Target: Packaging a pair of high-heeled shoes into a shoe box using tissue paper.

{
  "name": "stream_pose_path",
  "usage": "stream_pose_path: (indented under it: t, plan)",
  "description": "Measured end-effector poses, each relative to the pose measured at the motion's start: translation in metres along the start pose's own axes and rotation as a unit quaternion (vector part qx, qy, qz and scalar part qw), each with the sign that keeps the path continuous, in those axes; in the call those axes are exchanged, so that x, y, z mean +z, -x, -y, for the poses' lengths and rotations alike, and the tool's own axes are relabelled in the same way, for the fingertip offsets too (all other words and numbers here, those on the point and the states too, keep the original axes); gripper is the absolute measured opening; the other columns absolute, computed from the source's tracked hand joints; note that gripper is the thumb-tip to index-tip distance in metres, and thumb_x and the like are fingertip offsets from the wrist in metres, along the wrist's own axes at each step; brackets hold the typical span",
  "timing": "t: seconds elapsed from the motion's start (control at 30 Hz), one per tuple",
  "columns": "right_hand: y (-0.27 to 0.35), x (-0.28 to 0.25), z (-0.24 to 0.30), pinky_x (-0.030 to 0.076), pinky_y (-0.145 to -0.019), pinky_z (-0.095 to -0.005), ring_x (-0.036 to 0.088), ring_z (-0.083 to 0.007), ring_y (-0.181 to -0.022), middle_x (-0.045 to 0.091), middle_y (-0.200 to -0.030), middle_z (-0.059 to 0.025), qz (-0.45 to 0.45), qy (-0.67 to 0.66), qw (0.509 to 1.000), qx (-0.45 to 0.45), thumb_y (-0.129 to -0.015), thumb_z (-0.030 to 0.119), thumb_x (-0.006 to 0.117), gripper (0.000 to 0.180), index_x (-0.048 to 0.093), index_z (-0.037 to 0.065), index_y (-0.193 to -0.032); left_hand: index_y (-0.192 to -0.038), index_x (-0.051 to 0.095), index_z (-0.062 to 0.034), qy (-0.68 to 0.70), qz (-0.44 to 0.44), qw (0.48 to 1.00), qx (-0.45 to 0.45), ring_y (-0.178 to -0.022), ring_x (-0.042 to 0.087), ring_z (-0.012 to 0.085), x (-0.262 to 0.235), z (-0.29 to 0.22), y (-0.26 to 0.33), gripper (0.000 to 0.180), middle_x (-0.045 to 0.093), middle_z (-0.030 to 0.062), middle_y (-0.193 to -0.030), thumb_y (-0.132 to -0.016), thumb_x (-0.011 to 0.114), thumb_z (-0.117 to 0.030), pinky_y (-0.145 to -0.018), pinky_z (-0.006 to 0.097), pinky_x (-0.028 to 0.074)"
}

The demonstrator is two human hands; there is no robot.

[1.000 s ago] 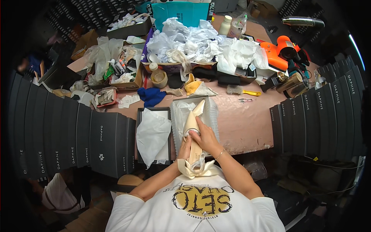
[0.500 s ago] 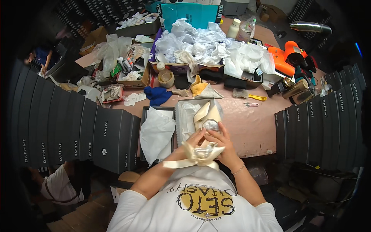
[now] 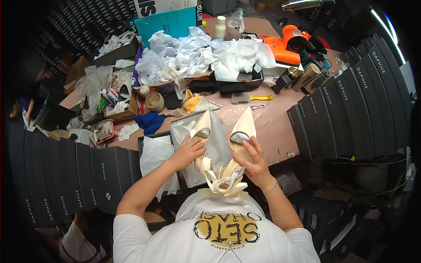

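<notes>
Two cream pointed-toe shoes are held side by side, toes pointing away from me, with silvery stuffing in their toes. My left hand (image 3: 189, 151) grips the left shoe (image 3: 201, 124) by its side. The right shoe (image 3: 246, 124) is in my right hand (image 3: 253, 162), whose fingers lie along its inner edge. Nearer my chest, bows and a pearly, sparkling strap (image 3: 231, 179) bunch together at the heels. Behind the left shoe lies an open shoe box lined with white tissue (image 3: 183, 129); my left forearm passes over part of it.
Beside it sits a dark tray with white paper (image 3: 156, 151). Rows of dark shoe boxes (image 3: 107, 175) flank me on both sides. Farther back are crumpled paper (image 3: 175, 55), a yellow-handled brush (image 3: 252, 98), a blue cloth (image 3: 150, 123) and an orange tool (image 3: 280, 50).
My hands have moved apart, and the two shoes, formerly close together over the box, are now spread side by side. The view has shifted, so the table's things appear farther left.
</notes>
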State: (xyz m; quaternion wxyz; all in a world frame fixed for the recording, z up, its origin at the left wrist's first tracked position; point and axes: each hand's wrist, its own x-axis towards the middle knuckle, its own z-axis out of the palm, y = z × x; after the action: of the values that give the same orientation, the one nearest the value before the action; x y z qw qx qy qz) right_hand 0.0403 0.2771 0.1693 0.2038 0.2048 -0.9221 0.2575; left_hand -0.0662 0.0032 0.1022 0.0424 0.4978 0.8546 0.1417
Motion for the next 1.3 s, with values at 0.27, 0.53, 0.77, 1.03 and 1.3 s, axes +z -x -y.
stream_pose_path:
  t: [0.27, 0.53, 0.77, 1.03, 1.3]
  plan:
    - [-0.026, 0.004, 0.024, 0.036, -0.108, -0.0475, 0.035, -0.0325, -0.133, 0.046, -0.132, -0.0092, -0.052, -0.042, 0.991, -0.112, -0.073, 0.011, 0.07, 0.033, 0.07, 0.017, -0.106, -0.107, 0.066, -0.0022, 0.024, -0.282, 0.957, 0.068, -0.11, 0.055, 0.0336, -0.099, -0.06, 0.032, 0.034, 0.06, 0.0137, -0.115, -0.073, 0.067, -0.005, -0.094, 0.036, 0.048]
    - [-0.053, 0.018, 0.043, 0.037, -0.108, -0.0492, 0.034, -0.034, -0.133, 0.045, -0.133, -0.0097, -0.068, -0.07, 0.981, -0.166, -0.074, 0.008, 0.069, 0.033, 0.07, 0.015, -0.106, -0.106, 0.066, 0.0007, 0.01, -0.332, 0.943, 0.033, -0.112, 0.055, 0.0309, -0.108, -0.062, 0.056, 0.033, 0.06, 0.0115, -0.116, -0.074, 0.066, -0.004, -0.096, 0.039, 0.048]
    - [-0.056, 0.026, 0.044, 0.036, -0.108, -0.0472, 0.035, -0.0368, -0.133, 0.045, -0.133, -0.0113, -0.031, -0.105, 0.986, -0.128, -0.072, 0.007, 0.071, 0.037, 0.068, 0.014, -0.108, -0.112, 0.063, 0.0012, 0.069, -0.324, 0.944, -0.009, -0.112, 0.054, 0.0336, -0.097, -0.057, 0.06, 0.038, 0.058, 0.0139, -0.12, -0.074, 0.064, -0.002, -0.095, 0.04, 0.048]
    - [-0.052, 0.022, 0.029, 0.025, -0.111, -0.0543, 0.036, -0.036, -0.132, 0.048, -0.133, -0.0097, -0.036, -0.023, 0.997, -0.058, -0.071, 0.012, 0.071, 0.04, 0.068, 0.016, -0.11, -0.118, 0.061, -0.0037, 0.064, -0.173, 0.974, -0.134, -0.12, 0.05, 0.0329, -0.067, -0.047, 0.051, 0.041, 0.052, 0.0188, -0.129, -0.077, 0.06, 0.001, -0.099, 0.04, 0.043]
    - [-0.03, 0.047, 0.046, 0.009, -0.11, -0.0644, 0.035, -0.0281, -0.133, 0.052, -0.129, -0.0011, -0.022, 0.073, 0.992, -0.101, -0.08, 0.024, 0.062, 0.031, 0.068, 0.027, -0.109, -0.14, 0.034, 0.0036, 0.948, -0.091, 0.228, -0.204, -0.114, 0.055, 0.0202, -0.071, -0.095, 0.051, 0.054, 0.052, 0.0153, -0.129, -0.097, 0.052, -0.023, -0.096, 0.034, 0.046]
